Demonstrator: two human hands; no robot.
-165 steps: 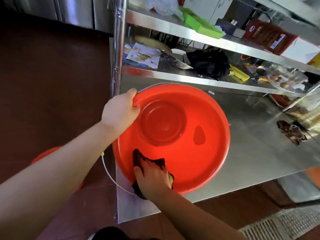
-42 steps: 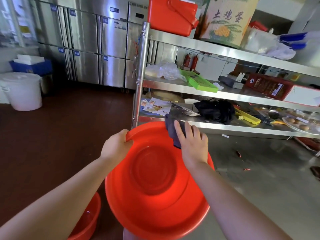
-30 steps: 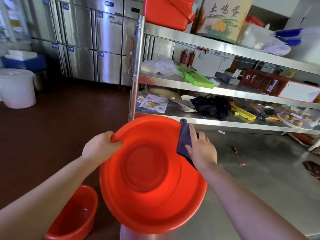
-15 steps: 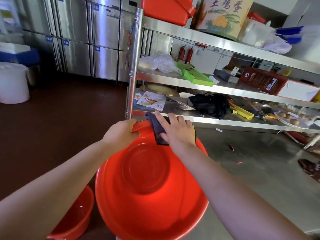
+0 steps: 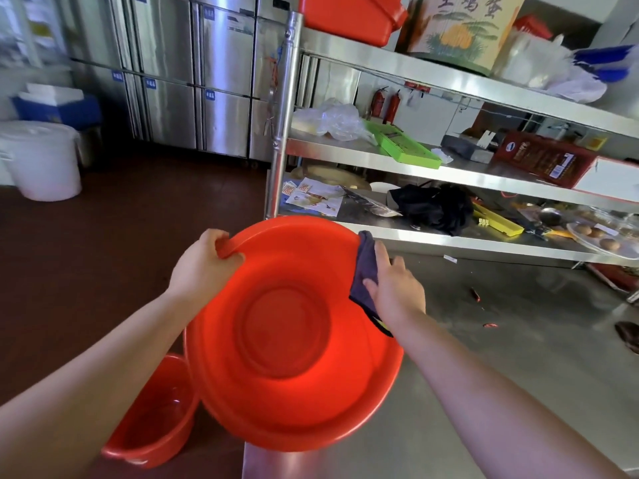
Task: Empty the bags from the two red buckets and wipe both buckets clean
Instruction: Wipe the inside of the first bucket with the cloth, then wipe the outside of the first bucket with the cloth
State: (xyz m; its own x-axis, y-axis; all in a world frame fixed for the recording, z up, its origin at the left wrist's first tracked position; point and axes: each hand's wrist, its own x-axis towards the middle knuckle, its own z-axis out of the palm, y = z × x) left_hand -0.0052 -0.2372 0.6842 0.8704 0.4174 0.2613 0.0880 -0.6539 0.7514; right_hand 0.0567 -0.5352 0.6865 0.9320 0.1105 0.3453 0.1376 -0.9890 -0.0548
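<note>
A big red bucket (image 5: 287, 344) is tilted toward me over the corner of a steel table (image 5: 501, 392), its inside empty. My left hand (image 5: 204, 267) grips the rim at the upper left. My right hand (image 5: 394, 288) presses a dark cloth (image 5: 364, 271) flat against the inner wall at the upper right rim, fingers straight. A second red bucket (image 5: 152, 416) stands on the floor at the lower left, with a little water glinting in its bottom.
A steel shelf rack (image 5: 449, 167) behind the table holds a black bag (image 5: 432, 205), papers, a green tray, boxes and a plate of eggs. Steel fridges line the back wall. A white bucket (image 5: 41, 160) stands on the dark red floor at the left.
My right hand has slid the cloth along the rim from the top to the upper right side. My left hand has kept its grip on the rim.
</note>
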